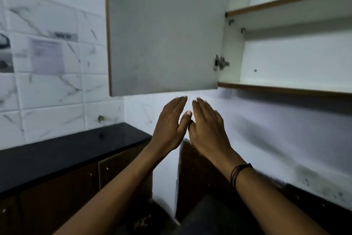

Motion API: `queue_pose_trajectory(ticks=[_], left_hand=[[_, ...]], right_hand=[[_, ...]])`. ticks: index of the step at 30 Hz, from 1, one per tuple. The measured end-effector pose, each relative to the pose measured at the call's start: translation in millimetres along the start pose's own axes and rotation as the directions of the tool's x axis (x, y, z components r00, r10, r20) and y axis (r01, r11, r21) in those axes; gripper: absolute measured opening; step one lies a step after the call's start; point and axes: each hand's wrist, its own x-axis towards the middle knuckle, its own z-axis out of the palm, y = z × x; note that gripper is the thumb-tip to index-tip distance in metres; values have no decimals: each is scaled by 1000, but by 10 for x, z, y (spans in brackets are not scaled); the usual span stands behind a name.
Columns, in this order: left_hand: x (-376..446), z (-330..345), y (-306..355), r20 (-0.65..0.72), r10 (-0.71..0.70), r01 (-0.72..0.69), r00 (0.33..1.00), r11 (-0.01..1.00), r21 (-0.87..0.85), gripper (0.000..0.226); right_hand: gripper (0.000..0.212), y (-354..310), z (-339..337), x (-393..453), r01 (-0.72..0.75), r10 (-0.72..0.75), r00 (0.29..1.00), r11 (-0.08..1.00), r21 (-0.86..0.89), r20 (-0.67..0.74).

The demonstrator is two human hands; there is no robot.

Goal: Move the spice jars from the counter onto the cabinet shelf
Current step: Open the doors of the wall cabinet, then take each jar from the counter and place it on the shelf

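I see my left hand (170,127) and right hand (208,128) raised side by side, fingers straight, holding nothing; the open cabinet door (163,31) hangs at twelve o'clock, the shelf (285,87) at two.

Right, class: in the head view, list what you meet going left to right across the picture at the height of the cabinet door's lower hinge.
Marbled wall tiles → blurred paper on the tiles → open cabinet door → door hinge → cabinet interior above the bottom shelf.
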Motion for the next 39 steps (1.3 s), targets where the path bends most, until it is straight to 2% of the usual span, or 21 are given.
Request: queue_pose_trajectory(ticks=[4,10,13,19,23,26,28,33,39], left_hand=[[-510,507,-131,200,-16,20,980,1000,-16,46],[-1317,1021,-215,400,-23,67,916,993,-95,44],[-1764,1236,-256,518,-44,113,854,988,-101,47],[-2620,1519,-301,680,5,150,733,974,-169,34],[-3041,1689,-433,753,-34,215,657,966,-144,31],[-3172,1805,-501,777,-49,237,628,963,-131,20],[-3241,1876,-559,776,-66,233,627,967,-106,17],[-3335,2024,-743,752,-119,155,648,988,23,35],[-3305,2200,-959,744,-145,138,652,988,72,35]], right_hand=[[53,263,283,-588,-68,74,994,994,-81,76],[53,490,699,-1530,-227,254,932,965,-131,257],[52,563,888,-2023,-317,340,872,940,-122,352],[59,616,1207,-2968,-451,459,705,878,-157,540],[60,651,1376,-3329,-500,491,578,844,-192,652],[60,690,1456,-3428,-535,499,522,823,-190,692],[58,707,1515,-3482,-546,514,501,812,-207,697],[51,791,1658,-3529,-544,528,480,805,-235,700],[50,965,1850,-3481,-593,555,441,770,-235,706]])
